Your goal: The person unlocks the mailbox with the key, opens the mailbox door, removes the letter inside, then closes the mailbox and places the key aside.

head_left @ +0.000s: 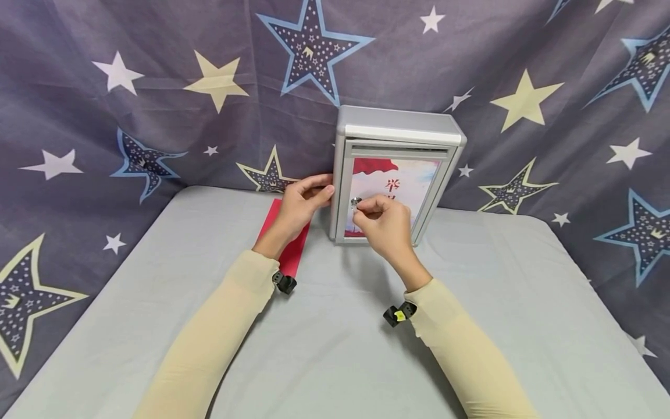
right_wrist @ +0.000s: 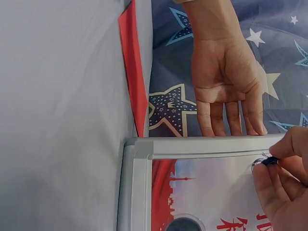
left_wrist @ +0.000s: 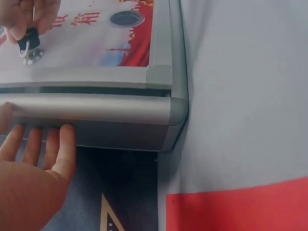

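A silver metal box (head_left: 400, 121) with a slot near its top and a printed front panel stands upright at the back of the table. My right hand (head_left: 386, 228) pinches a small black-headed key (left_wrist: 31, 40) at the lock on the left side of the panel. In the left wrist view, a metal ring hangs by the key. My left hand (head_left: 297, 205) rests against the box's left side, its fingers (right_wrist: 233, 118) nearly straight and touching the edge. How far the key sits in the lock is hidden by the right fingers.
A flat red sheet or envelope (head_left: 294, 256) lies on the table left of the box, partly under the left forearm. Pale grey cloth covers the table (head_left: 324, 349). A dark curtain with stars (head_left: 173, 105) hangs close behind the box and along the sides.
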The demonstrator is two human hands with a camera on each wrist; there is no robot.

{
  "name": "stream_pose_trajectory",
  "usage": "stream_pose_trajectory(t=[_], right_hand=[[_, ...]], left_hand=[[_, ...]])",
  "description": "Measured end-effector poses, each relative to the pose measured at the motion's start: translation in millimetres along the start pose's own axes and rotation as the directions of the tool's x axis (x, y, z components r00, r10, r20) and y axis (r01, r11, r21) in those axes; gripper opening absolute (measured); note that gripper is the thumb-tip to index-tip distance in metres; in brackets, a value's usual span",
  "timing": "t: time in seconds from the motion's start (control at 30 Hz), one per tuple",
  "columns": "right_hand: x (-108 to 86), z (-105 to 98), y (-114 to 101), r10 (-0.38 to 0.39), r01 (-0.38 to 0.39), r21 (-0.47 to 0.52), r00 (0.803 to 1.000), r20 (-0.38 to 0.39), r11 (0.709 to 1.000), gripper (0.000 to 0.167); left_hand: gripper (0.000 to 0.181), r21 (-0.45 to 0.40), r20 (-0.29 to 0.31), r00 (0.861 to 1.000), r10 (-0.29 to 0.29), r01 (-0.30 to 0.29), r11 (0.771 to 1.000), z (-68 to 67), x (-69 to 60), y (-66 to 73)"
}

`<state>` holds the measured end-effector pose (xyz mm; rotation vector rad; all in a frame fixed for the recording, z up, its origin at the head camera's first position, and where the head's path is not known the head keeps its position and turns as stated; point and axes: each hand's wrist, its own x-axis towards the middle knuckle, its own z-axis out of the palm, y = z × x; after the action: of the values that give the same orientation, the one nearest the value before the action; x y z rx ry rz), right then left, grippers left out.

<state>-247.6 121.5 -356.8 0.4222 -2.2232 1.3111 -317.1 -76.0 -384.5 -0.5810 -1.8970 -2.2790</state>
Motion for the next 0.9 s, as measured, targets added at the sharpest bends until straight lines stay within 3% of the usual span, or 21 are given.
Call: stream_pose_trajectory(t=[0.2, 0.9], right_hand=[[4.1, 4.5, 0.7, 0.022, -0.022, -0.003, 1.000, -0.021, 1.000, 0.007], [6.9, 9.8, 5.3, -0.041, 0.041, -0.019, 0.998, -0.051, 0.999, 0.006]], left_hand=[[0.039, 0.000, -0.004, 1.000, 0.001, -0.001, 1.000, 0.4, -1.6, 0.9], [0.039, 0.011, 0.001, 1.000, 0.016, -0.016, 1.000, 0.8, -1.2, -0.4]])
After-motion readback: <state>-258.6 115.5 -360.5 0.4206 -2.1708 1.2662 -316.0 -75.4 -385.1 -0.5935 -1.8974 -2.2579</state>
